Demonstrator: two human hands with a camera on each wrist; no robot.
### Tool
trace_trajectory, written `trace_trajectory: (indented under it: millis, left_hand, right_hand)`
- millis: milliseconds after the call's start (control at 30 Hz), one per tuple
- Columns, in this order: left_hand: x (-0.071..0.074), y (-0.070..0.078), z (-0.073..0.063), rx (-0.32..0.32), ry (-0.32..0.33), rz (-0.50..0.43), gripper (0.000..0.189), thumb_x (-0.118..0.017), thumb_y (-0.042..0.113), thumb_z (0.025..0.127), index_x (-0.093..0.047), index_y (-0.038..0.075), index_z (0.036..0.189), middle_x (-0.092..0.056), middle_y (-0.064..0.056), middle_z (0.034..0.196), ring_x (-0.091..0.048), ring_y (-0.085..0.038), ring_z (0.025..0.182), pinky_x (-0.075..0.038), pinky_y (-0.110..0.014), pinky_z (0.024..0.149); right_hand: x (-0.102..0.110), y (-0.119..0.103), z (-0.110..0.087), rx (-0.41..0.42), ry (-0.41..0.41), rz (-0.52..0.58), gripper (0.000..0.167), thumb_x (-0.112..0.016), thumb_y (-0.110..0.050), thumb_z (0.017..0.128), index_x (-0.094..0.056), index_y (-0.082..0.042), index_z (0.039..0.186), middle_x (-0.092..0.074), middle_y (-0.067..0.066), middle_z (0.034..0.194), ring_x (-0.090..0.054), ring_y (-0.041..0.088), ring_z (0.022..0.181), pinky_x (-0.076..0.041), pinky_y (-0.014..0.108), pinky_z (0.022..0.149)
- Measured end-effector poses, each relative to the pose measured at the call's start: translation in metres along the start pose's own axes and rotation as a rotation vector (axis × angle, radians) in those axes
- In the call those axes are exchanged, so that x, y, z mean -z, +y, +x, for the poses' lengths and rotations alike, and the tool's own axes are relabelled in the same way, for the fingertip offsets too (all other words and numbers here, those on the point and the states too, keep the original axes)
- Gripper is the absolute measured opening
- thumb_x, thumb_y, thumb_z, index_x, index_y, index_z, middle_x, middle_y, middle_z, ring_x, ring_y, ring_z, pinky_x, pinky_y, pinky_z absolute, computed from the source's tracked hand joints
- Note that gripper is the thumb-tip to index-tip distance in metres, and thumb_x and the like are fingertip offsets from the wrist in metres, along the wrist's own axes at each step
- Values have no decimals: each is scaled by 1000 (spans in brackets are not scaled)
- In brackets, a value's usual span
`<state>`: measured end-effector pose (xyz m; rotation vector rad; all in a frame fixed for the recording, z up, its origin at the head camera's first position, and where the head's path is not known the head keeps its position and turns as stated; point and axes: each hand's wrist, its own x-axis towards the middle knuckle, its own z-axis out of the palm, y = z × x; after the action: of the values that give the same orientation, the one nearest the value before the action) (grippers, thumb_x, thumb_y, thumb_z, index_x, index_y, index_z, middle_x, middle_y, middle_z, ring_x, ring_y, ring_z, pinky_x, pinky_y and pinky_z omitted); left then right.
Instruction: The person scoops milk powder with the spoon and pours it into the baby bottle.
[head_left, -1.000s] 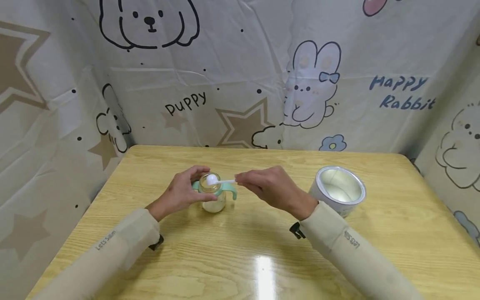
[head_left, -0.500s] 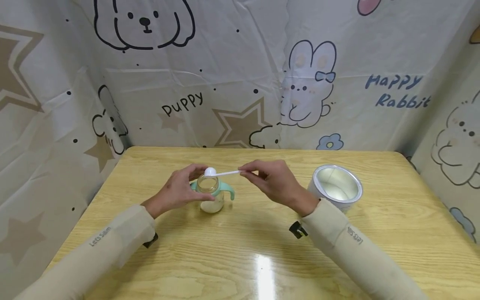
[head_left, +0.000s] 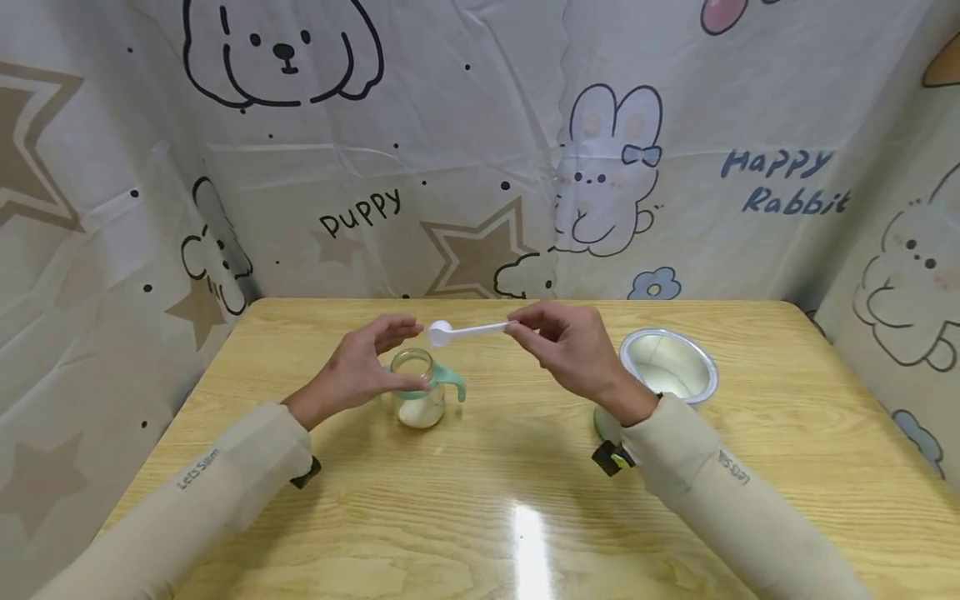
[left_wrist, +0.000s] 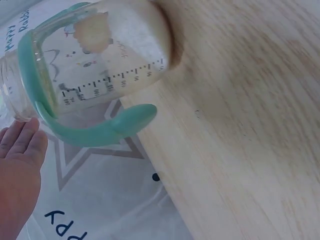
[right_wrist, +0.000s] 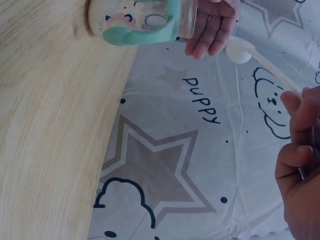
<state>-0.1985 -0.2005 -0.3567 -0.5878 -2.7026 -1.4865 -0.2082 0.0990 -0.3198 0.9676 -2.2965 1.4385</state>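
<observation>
A baby bottle [head_left: 422, 412] with mint-green handles stands upright on the table, its mouth uncovered and pale powder in the bottom. My left hand [head_left: 352, 371] is around its upper part, fingers extended behind the neck and thumb across the front. In the right wrist view those fingers show straight beside the bottle's neck [right_wrist: 187, 19]. My right hand [head_left: 573, 346] pinches the end of the handle of a white powder scoop [head_left: 439, 334]. The scoop is up in the air, a little above and to the right of the bottle's mouth.
A can [head_left: 660, 354] with a silver rim stands at the right, partly hidden by my right hand and wrist. The wooden table [head_left: 420, 533] ends at a cloth backdrop [head_left: 465, 125] printed with cartoon animals and stars.
The scoop has risen off the bottle's mouth and moved right with my right hand. It was tipped over the mouth before. My left hand stays at the bottle.
</observation>
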Motion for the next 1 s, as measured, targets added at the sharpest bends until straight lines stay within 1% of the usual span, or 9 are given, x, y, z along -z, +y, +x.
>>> trace_trajectory:
  millis: [167, 333, 433, 667, 867, 1000]
  left_hand:
    - [-1, 2, 2, 0, 4, -25, 85, -92, 15, 72, -46, -1, 142, -55, -16, 142, -47, -34, 135, -39, -51, 112]
    - [-2, 6, 4, -21, 0, -37, 82, -91, 11, 73, -46, -1, 141, -54, -18, 142, -47, -34, 135, -38, -47, 113]
    - [-3, 9, 6, -37, -4, -42, 82, -90, 10, 73, -46, -1, 141, -53, -18, 143, -47, -33, 135, -38, -44, 114]
    - [-6, 14, 9, -60, -6, -58, 82, -91, 9, 72, -47, -2, 141, -53, -17, 142, -48, -33, 135, -37, -40, 114]
    - [-10, 19, 13, -97, -4, -78, 82, -91, 6, 71, -48, -4, 139, -54, -18, 141, -49, -32, 134, -38, -37, 114]
    - [-13, 24, 15, -115, -13, -88, 82, -91, 6, 70, -48, -5, 139, -54, -18, 141, -49, -32, 134, -38, -37, 114]
  right_hand:
    - [9, 0, -1, -80, 14, 26, 10, -71, -5, 93, -75, 1, 100, -70, 6, 73, -49, 9, 48, -39, 20, 41]
    - [18, -1, -2, -135, 23, 77, 12, -70, -5, 94, -74, 3, 102, -75, 12, 84, -49, 9, 48, -40, 20, 43]
    - [24, -2, -3, -148, 29, 76, 13, -69, -5, 94, -74, 3, 103, -75, 13, 86, -48, 10, 48, -40, 20, 43]
    - [39, -4, -7, -158, 52, 9, 11, -69, -6, 95, -74, 0, 102, -75, 10, 84, -47, 9, 48, -39, 20, 42]
    - [50, -3, -11, -167, 69, -12, 11, -68, -5, 96, -74, 1, 102, -75, 13, 89, -47, 10, 47, -39, 19, 42]
    - [56, -4, -14, -177, 79, -43, 11, -68, -7, 95, -74, 1, 101, -75, 13, 87, -46, 10, 48, -39, 19, 43]
